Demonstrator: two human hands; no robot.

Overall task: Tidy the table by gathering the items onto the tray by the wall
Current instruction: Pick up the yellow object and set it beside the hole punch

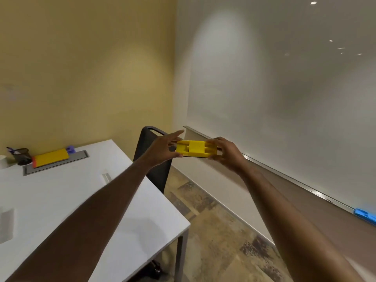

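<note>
A yellow plastic holder (pixel 195 148) with slots is held in the air between both hands, close to the left end of the whiteboard's ledge tray (pixel 289 178) on the wall. My left hand (pixel 161 148) grips its left end, thumb underneath and the upper fingers stretched out. My right hand (pixel 224 153) pinches its right end with curled fingers. On the white table (pixel 85 200) at the far left lie a yellow and orange eraser-like block (pixel 50 158) and a small purple piece (pixel 70 149).
A dark mesh pen cup (pixel 21 156) stands at the table's far left by the yellow wall. A black chair (pixel 154 159) sits between table and whiteboard. A blue holder (pixel 365 215) rests on the ledge tray at right. Patterned floor lies below.
</note>
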